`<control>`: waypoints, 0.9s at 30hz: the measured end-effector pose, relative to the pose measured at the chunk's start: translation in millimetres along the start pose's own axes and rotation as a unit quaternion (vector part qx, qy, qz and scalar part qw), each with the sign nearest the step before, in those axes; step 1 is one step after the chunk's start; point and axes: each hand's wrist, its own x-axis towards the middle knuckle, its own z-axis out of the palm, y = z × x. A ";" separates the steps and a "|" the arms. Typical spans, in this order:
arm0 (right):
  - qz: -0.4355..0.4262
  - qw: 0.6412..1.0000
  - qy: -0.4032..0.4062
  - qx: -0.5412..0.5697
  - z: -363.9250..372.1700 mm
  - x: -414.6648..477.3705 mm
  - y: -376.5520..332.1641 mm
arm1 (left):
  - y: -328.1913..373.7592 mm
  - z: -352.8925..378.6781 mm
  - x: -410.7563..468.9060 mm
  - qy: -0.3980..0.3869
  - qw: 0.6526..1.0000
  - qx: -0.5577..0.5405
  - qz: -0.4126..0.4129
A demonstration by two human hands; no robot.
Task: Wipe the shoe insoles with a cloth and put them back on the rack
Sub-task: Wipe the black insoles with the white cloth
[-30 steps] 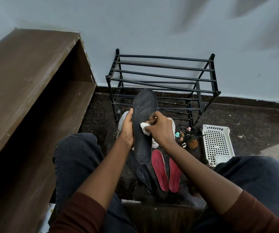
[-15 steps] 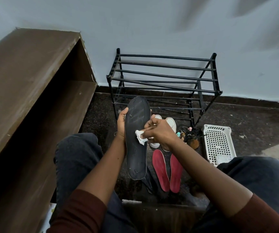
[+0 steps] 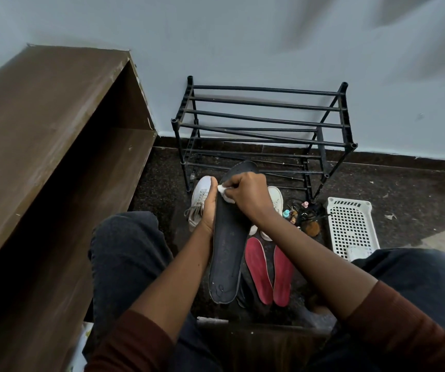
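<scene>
– Where's the black insole (image 3: 228,251)?
– Held up between the knees, its toe end pointing at the rack (image 3: 264,122). The left hand (image 3: 209,208) grips it along the left edge.
– And the right hand (image 3: 245,196)?
– Fingers curled round a small white cloth (image 3: 225,193), pressed onto the insole's upper half.
– What's on the floor (image 3: 404,200)?
– Two red insoles (image 3: 257,267) side by side below, white shoes (image 3: 201,196) behind the hands, and a white basket (image 3: 350,226) to the right.

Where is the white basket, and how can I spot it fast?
Find the black shoe rack against the wall. On the dark floor by its right front leg sits the white basket. It alone is a grid of little square holes; the white shoes nearby have laces.
</scene>
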 end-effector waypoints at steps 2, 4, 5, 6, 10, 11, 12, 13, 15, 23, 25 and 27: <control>0.001 1.000 0.019 -0.001 -0.9 6.1 2.7 | -2.8 6.7 -3.2 -0.020 1.000 -0.020 -0.007; 0.001 1.000 0.031 -0.002 0.3 8.2 4.4 | -2.4 12.5 -7.2 -0.014 1.000 -0.020 0.003; -0.003 0.999 0.032 -0.005 1.2 8.1 4.7 | -2.1 11.6 -6.8 -0.019 0.999 -0.034 -0.001; -0.006 1.000 0.029 -0.008 2.1 7.6 5.0 | -1.5 10.9 -6.2 -0.019 0.999 -0.045 -0.005; -0.014 0.999 -0.030 -0.005 3.5 -1.9 3.9 | 3.3 6.2 0.9 0.032 0.999 -0.019 -0.010; -0.018 0.999 -0.048 -0.004 3.2 -5.7 3.1 | 3.9 6.5 2.1 0.054 0.999 -0.001 -0.007; -0.016 0.998 -0.069 0.000 2.7 -9.2 2.8 | 4.0 6.1 3.5 0.069 0.997 0.014 0.001; -0.010 0.996 -0.091 0.009 1.5 -12.4 2.6 | 3.9 4.0 5.1 0.073 0.997 0.023 0.007; 0.012 0.991 -0.131 0.035 -0.7 -16.4 4.1 | 4.4 0.1 4.4 0.062 0.997 0.035 0.000; 0.095 0.989 -0.035 0.104 1.3 -4.2 12.8 | -3.3 -2.0 5.3 0.040 0.998 -0.014 -0.051; 0.102 0.990 0.002 0.097 0.6 4.3 15.0 | -6.3 -1.1 3.3 0.018 0.997 -0.018 -0.071; 0.107 0.990 0.035 0.085 -0.1 11.3 17.1 | -7.6 0.3 2.2 0.017 0.996 -0.027 -0.079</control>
